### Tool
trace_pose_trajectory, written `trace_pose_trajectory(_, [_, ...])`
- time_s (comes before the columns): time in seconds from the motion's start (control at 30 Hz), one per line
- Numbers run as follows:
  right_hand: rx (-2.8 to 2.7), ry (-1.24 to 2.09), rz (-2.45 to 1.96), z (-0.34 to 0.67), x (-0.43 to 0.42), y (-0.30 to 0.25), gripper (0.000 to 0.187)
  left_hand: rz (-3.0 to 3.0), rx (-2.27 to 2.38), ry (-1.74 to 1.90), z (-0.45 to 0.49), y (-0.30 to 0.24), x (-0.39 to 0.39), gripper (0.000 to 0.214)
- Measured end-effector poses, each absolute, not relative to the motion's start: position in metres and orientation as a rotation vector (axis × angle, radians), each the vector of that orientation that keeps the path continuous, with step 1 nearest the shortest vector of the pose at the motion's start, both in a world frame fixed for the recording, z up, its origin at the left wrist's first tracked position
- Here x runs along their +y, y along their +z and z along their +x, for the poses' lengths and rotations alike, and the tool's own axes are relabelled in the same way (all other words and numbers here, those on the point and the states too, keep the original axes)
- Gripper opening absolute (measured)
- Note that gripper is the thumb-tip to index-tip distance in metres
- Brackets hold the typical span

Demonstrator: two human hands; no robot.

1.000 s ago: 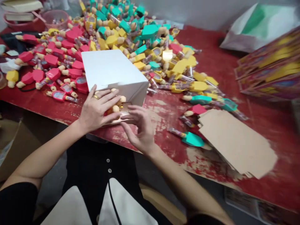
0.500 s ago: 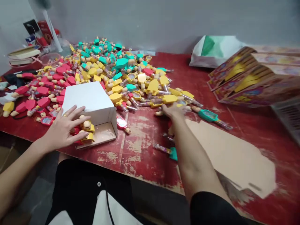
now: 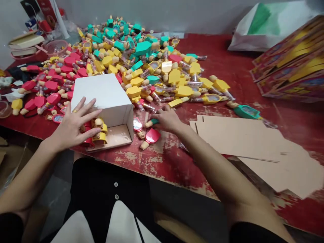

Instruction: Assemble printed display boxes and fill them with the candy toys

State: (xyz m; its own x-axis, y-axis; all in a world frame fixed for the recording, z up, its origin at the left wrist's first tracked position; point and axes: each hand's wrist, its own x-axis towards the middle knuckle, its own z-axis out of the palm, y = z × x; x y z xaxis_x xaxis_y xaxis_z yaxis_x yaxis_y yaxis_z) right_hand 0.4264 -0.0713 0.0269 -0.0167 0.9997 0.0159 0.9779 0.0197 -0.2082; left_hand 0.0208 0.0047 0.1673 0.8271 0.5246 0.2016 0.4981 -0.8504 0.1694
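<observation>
A white cardboard box (image 3: 101, 94) lies on its side on the table, its open end facing me. Several yellow and red toys with round tan ends (image 3: 98, 131) sit at its mouth. My left hand (image 3: 76, 123) rests spread across the box's front edge, fingers apart, touching those toys. My right hand (image 3: 167, 119) lies palm down on the table to the right of the box. Its fingertips are next to a teal-capped toy (image 3: 152, 122), and a red paddle-shaped toy (image 3: 152, 135) lies just below. A large heap of red, yellow and teal toys (image 3: 141, 67) spreads behind.
A flat tan cardboard sheet (image 3: 235, 138) lies right of my right forearm on the worn red table (image 3: 177, 158). Printed boxes (image 3: 288, 64) are stacked at the right, beside a white and green bag (image 3: 265, 27). Books and a pink bowl (image 3: 57, 47) stand at the back left.
My right hand has moved left from the heap's right side to near the box. My left hand stays at the box mouth. The view has tilted slightly, showing more of the cardboard sheet.
</observation>
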Motion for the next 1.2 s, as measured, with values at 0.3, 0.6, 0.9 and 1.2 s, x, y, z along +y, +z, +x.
trace_pose_trajectory(0.3, [-1.688,0.200,-1.437,0.350,-0.211,0.116,0.019,0.981,0.570,0.548,0.120,0.104,-0.119,0.066])
trace_pose_trajectory(0.6, [-0.598,0.474,-1.387,0.231,-0.228,0.054,0.037,0.670,0.639,0.778,0.139,0.055,-0.142,0.069])
trace_pose_trajectory(0.9, [-1.449,0.271,-1.499,0.247,-0.115,0.039,0.028,2.836,0.906,0.636,0.032,0.143,-0.054,0.061])
trace_pose_trajectory(1.2, [-1.943,0.327,-1.749,0.270,-0.080,0.068,0.027,2.903,0.790,0.405,0.024,0.126,-0.027,0.051])
